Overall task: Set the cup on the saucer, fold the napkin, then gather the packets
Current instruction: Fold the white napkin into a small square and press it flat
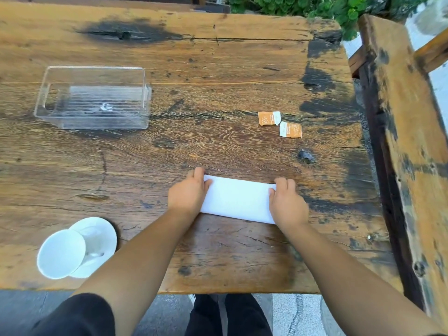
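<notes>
Napkin (237,199) lies long-axis across the table edge, left hand (188,194) and right hand (287,202) pinching its short ends; sugar packets (280,123) lie beyond, nearer the right

- A weathered wooden worktop (218,69) with dark stains, in daylight.
- Right of it, a wooden bench (407,141).
- Beyond it, green foliage (315,8).
- Below it, grey pavement (29,304).
</notes>
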`<action>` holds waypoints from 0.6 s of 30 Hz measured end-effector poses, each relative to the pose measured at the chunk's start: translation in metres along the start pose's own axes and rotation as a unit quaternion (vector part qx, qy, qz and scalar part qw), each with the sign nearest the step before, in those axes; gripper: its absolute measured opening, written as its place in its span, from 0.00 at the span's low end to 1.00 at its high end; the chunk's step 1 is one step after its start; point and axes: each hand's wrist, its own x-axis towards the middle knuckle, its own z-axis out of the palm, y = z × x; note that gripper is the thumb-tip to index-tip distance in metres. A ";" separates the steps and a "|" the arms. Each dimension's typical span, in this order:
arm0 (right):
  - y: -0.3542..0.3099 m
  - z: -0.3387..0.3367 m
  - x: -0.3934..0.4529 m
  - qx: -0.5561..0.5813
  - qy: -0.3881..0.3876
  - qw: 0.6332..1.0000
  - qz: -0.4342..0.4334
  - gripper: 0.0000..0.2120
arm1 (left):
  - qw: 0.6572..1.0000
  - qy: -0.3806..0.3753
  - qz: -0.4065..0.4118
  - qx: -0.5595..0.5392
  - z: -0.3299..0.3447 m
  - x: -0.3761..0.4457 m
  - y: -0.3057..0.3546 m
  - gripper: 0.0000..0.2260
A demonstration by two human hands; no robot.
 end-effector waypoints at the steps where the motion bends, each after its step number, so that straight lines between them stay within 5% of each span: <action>1: 0.000 -0.001 -0.003 -0.006 0.028 1.000 0.003 0.18 | 0.999 0.025 0.019 0.025 -0.001 -0.002 0.002 0.14; 4: 0.001 0.001 -0.020 -0.004 0.112 0.993 -0.036 0.24 | 0.981 0.094 0.154 0.071 0.001 -0.011 0.004 0.18; 6: -0.007 0.008 -0.037 -0.025 0.117 0.988 -0.098 0.21 | 0.962 0.029 0.255 0.094 0.005 -0.014 0.001 0.21; 8: -0.015 0.017 -0.053 -0.061 0.041 0.982 -0.172 0.21 | 0.950 -0.056 0.289 0.107 0.007 -0.015 -0.003 0.22; 11: -0.008 0.016 -0.045 -0.103 -0.028 0.968 -0.227 0.26 | 0.947 -0.070 0.275 0.152 0.002 -0.026 -0.005 0.22; 18: -0.005 -0.001 -0.036 -0.113 0.023 0.955 -0.273 0.17 | 0.962 -0.160 0.149 0.161 0.009 -0.110 0.001 0.26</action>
